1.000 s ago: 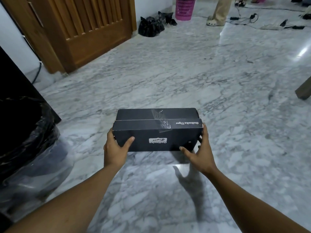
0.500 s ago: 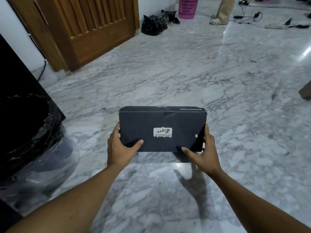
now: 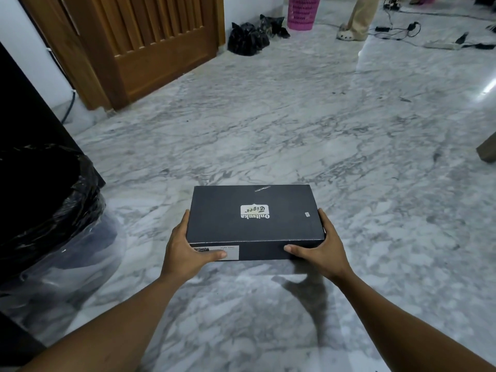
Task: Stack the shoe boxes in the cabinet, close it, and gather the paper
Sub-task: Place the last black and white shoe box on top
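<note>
Grey-veined marble floor [image 3: 295, 124] is recorded across the whole view, polished, with glare at the far right.

Change against the earlier frames: the black shoe box [image 3: 252, 218] is now turned lid-up. One second ago a taped side was uppermost and the logo face was toward the wearer; now the logo face is on top, its print upside down to the viewer, and a side with a white label is turned toward the wearer. The box is held in front of the body over the floor, and a shadow is cast on the marble below it.

The left hand [image 3: 185, 253] is wrapped round the left end, thumb laid over the label. The right hand [image 3: 322, 251] is wrapped round the right end, thumb pressed on the near side.

Surroundings: a bin with a black liner [image 3: 45, 210] is seen at left beside a dark panel [image 3: 21, 108]. A wooden door [image 3: 150, 44] is noted beyond, then black bags [image 3: 247, 38], a pink basket [image 3: 302, 12], a slippered foot [image 3: 346, 34] and cables [image 3: 397, 29].
</note>
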A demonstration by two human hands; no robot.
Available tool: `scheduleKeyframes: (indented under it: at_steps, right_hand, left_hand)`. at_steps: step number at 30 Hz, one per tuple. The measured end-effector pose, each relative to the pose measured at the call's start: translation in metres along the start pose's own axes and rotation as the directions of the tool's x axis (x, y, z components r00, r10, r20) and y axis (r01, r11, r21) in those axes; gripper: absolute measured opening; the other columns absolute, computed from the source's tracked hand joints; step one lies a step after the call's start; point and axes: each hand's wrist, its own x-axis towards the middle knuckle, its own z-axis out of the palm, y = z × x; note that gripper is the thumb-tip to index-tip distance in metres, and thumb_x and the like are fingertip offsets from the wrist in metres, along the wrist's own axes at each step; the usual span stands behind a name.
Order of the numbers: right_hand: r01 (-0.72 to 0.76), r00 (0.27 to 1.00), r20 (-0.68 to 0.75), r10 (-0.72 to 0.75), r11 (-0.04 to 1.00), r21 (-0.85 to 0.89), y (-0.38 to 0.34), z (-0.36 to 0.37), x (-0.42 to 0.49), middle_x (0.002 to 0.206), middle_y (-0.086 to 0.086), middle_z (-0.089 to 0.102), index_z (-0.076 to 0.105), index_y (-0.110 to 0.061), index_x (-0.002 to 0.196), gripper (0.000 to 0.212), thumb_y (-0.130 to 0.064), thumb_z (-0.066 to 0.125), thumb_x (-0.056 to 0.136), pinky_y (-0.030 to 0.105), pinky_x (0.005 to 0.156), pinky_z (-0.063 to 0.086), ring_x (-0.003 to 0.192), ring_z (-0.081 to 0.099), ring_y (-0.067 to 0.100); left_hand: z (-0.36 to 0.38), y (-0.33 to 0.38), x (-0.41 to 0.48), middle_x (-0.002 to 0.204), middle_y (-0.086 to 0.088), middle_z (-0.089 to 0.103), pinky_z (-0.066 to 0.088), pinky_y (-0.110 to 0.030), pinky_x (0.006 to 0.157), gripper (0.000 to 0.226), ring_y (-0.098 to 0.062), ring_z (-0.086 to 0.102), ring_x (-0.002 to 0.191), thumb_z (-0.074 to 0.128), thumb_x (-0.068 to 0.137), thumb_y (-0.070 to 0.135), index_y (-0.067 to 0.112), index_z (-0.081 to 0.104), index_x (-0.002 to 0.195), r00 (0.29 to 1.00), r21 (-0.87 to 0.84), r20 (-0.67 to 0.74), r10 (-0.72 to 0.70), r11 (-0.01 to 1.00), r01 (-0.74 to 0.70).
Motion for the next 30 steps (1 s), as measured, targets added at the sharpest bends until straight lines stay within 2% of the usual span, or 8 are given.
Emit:
scheduleKeyframes:
  at_steps: [6, 13, 16, 20, 23, 27, 28, 30]
  right_hand:
    - [-0.005, 1.0, 0.014, 0.004, 0.997, 0.082, -0.009, 0.002, -0.005, 0.123, -0.015, 0.066, 0.047, -0.036, 0.138, 0.101, -0.019, 0.099, 0.053, 0.043, 0.098, 0.054, 0.113, 0.064, 0.007]
    - [0.054, 0.998, 0.011, -0.056, 0.986, 0.158, -0.054, -0.008, -0.045, 0.124, -0.01, 0.067, 0.048, -0.031, 0.139, 0.097, -0.012, 0.096, 0.056, 0.044, 0.097, 0.055, 0.114, 0.065, 0.011]
    - [0.101, 0.995, -0.002, -0.102, 0.982, 0.159, -0.1, -0.021, -0.076, 0.121, -0.012, 0.068, 0.047, -0.031, 0.139, 0.098, -0.012, 0.096, 0.056, 0.041, 0.093, 0.057, 0.11, 0.066, 0.009]
    - [0.209, 0.978, -0.019, -0.209, 0.961, 0.183, -0.19, -0.046, -0.125, 0.118, -0.015, 0.069, 0.051, -0.042, 0.129, 0.091, -0.012, 0.096, 0.056, 0.028, 0.083, 0.059, 0.107, 0.068, 0.008]
    - [0.31, 0.951, -0.045, -0.306, 0.937, 0.164, -0.261, -0.065, -0.169, 0.117, -0.016, 0.069, 0.053, -0.045, 0.126, 0.087, -0.018, 0.097, 0.056, 0.029, 0.082, 0.059, 0.106, 0.068, 0.008]
    - [0.463, 0.886, -0.109, -0.451, 0.871, 0.164, -0.355, -0.087, -0.229, 0.122, -0.014, 0.068, 0.052, -0.036, 0.133, 0.091, -0.022, 0.097, 0.056, 0.033, 0.088, 0.058, 0.111, 0.066, 0.009]
    - [0.5, 0.866, -0.125, -0.485, 0.849, 0.169, -0.378, -0.091, -0.245, 0.122, -0.014, 0.067, 0.051, -0.034, 0.135, 0.092, -0.02, 0.096, 0.056, 0.031, 0.089, 0.057, 0.111, 0.065, 0.006]
    - [0.562, 0.827, -0.16, -0.54, 0.809, 0.173, -0.421, -0.098, -0.278, 0.125, -0.019, 0.064, 0.045, -0.032, 0.141, 0.1, -0.02, 0.096, 0.056, 0.029, 0.092, 0.054, 0.111, 0.062, -0.003]
  left_hand:
    - [0.002, 0.002, -0.005, 0.119, 0.022, 0.063, 0.046, -0.024, 0.1, 0.136, -0.004, 0.06, 0.115, 0.097, 0.041, 0.045, 0.038, 0.023, 0.155, 0.999, -0.069, -0.026, -0.02, 0.997, 0.019]
    - [-0.035, 0.031, -0.045, 0.128, 0.021, 0.062, 0.047, -0.024, 0.1, 0.138, 0.0, 0.058, 0.118, 0.097, 0.037, 0.052, 0.041, 0.024, 0.153, 0.998, -0.097, -0.05, 0.046, 0.994, -0.05]
    - [-0.07, 0.068, -0.079, 0.127, 0.02, 0.063, 0.049, -0.027, 0.097, 0.138, -0.002, 0.06, 0.117, 0.095, 0.034, 0.06, 0.048, 0.022, 0.151, 0.991, -0.078, -0.082, 0.104, 0.991, -0.11]
    - [-0.129, 0.139, -0.133, 0.117, 0.019, 0.067, 0.055, -0.038, 0.091, 0.115, -0.003, 0.064, 0.109, 0.094, 0.038, 0.06, 0.064, 0.032, 0.136, 0.961, -0.06, -0.119, 0.249, 0.964, -0.257]
    - [-0.181, 0.199, -0.18, 0.112, 0.019, 0.067, 0.054, -0.028, 0.086, 0.107, 0.001, 0.063, 0.105, 0.095, 0.039, 0.056, 0.068, 0.035, 0.128, 0.914, -0.042, -0.187, 0.36, 0.927, -0.373]
    - [-0.247, 0.28, -0.251, 0.112, 0.029, 0.054, 0.038, -0.001, 0.079, 0.123, 0.006, 0.055, 0.106, 0.1, 0.047, 0.034, 0.043, 0.03, 0.148, 0.834, -0.03, -0.281, 0.474, 0.865, -0.502]
    - [-0.263, 0.296, -0.269, 0.113, 0.028, 0.053, 0.037, 0.001, 0.081, 0.126, 0.002, 0.053, 0.109, 0.099, 0.048, 0.031, 0.034, 0.029, 0.152, 0.811, -0.025, -0.307, 0.499, 0.847, -0.531]
    - [-0.296, 0.323, -0.304, 0.122, 0.021, 0.054, 0.041, -0.01, 0.094, 0.129, -0.001, 0.05, 0.116, 0.099, 0.048, 0.036, 0.03, 0.026, 0.154, 0.761, 0.018, -0.347, 0.548, 0.815, -0.579]
